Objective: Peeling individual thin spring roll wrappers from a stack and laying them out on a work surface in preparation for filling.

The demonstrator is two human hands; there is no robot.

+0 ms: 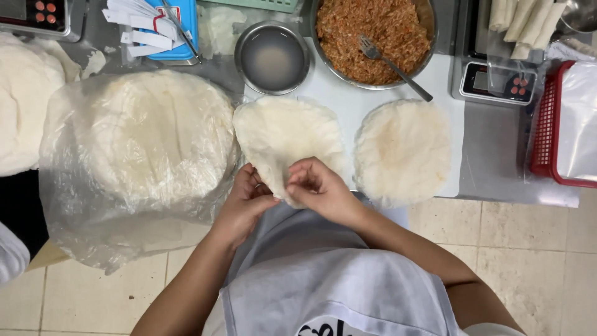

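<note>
A thin round white wrapper (283,134) lies on the white board, its near edge lifted. My left hand (245,199) and my right hand (317,186) both pinch that near edge, fingers close together at the table's front. A second flat wrapper (403,149) rests to the right. To the left, a tall stack of wrappers (158,134) sits in a clear plastic bag. Behind stands a big metal bowl of orange-brown shredded filling (360,34) with a fork (392,62) stuck in it.
A small metal bowl of cloudy liquid (272,57) stands at the back centre. A scale (497,81) with rolled wrappers (525,22) is at back right, a red basket (547,130) at the right edge. More wrappers (22,99) lie far left. Tiled floor lies below.
</note>
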